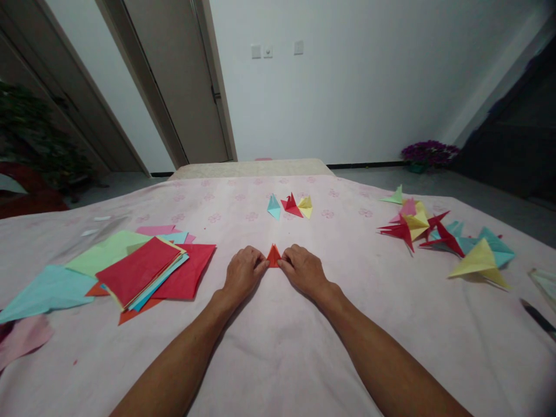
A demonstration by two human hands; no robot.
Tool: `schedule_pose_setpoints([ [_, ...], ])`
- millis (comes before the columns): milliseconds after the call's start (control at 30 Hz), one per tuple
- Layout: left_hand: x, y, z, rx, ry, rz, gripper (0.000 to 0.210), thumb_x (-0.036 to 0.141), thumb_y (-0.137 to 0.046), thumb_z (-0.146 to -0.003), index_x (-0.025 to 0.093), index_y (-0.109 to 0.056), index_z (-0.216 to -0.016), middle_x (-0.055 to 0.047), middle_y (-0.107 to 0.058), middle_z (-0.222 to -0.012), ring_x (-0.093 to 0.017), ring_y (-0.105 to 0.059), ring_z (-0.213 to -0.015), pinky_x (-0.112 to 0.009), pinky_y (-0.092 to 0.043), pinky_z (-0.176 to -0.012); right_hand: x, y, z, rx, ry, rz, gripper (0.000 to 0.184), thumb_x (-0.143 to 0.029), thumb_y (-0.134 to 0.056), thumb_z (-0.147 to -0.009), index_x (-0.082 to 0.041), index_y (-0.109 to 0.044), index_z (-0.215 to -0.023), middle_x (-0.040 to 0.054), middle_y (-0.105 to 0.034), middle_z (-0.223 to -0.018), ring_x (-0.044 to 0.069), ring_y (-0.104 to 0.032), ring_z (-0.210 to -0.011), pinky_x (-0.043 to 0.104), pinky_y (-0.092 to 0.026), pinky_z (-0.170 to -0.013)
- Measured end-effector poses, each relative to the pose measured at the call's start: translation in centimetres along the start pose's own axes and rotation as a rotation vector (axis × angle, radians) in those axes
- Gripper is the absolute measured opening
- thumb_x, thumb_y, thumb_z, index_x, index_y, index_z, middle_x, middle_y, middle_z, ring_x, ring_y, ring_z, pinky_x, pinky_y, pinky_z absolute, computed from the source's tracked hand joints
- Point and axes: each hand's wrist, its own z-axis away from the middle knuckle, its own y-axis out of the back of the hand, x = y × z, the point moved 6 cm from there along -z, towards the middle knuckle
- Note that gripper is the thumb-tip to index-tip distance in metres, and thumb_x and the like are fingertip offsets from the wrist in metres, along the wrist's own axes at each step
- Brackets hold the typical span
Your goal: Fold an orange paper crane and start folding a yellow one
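Observation:
A small folded orange paper (273,256) lies on the pink tablecloth between my hands, its point facing away from me. My left hand (244,271) pinches its left lower corner. On the other side, my right hand (305,269) grips the right lower corner with thumb and fingers closed. Fingertips cover both corners of the paper. Beyond it stand three small folded paper pieces: a light blue one (273,207), a red paper crane (291,205) and a yellow one (306,206).
To the left lies a stack of coloured paper sheets (141,269), with light blue (47,289) and pink paper (26,340) near it. Several folded paper cranes (480,263) are heaped at the right. A dark-handled tool (538,317) rests near the right edge.

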Motion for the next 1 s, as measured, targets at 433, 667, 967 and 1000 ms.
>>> schedule_pose_setpoints([
  [433,0.5,0.1,-0.1,0.092,-0.019,0.018,0.009,0.022,-0.060,-0.087,0.020,-0.063,-0.096,-0.007,-0.062,-0.097,-0.022,-0.059,-0.092,-0.035,-0.046,-0.080,0.0,0.3,0.0,0.057,-0.024,-0.018,0.011,-0.025,-0.063,-0.088,-0.024,-0.061,-0.099,0.0017,-0.062,-0.096,0.016,-0.057,-0.085,0.026,-0.038,-0.069],
  [667,1.1,-1.2,0.2,0.059,-0.192,-0.065,0.033,0.019,-0.055,-0.092,0.030,-0.063,-0.122,-0.008,-0.056,-0.138,-0.027,-0.053,-0.123,-0.045,-0.044,-0.101,-0.6,-0.1,0.0,-0.020,0.100,0.058,0.020,-0.029,-0.055,-0.095,-0.029,-0.068,-0.110,0.0035,-0.061,-0.096,0.017,-0.056,-0.086,0.028,-0.041,-0.073],
  [967,0.5,-2.6,0.0,-0.022,-0.210,-0.145,0.043,0.019,-0.048,-0.094,0.027,-0.055,-0.136,-0.008,-0.051,-0.146,-0.031,-0.039,-0.139,-0.052,-0.033,-0.112,-0.9,-0.1,-0.2,-0.047,0.086,0.109,0.026,-0.027,-0.054,-0.095,-0.031,-0.066,-0.118,0.0053,-0.061,-0.098,0.018,-0.054,-0.084,0.029,-0.041,-0.070],
  [1000,0.5,-2.6,-0.1,-0.030,-0.204,-0.157,0.044,0.019,-0.048,-0.094,0.027,-0.053,-0.137,-0.009,-0.050,-0.147,-0.031,-0.039,-0.140,-0.053,-0.032,-0.112,-0.9,-0.1,-0.2,-0.051,0.087,0.113,0.027,-0.027,-0.054,-0.095,-0.031,-0.065,-0.120,0.0056,-0.061,-0.099,0.019,-0.054,-0.084,0.029,-0.041,-0.071],
])
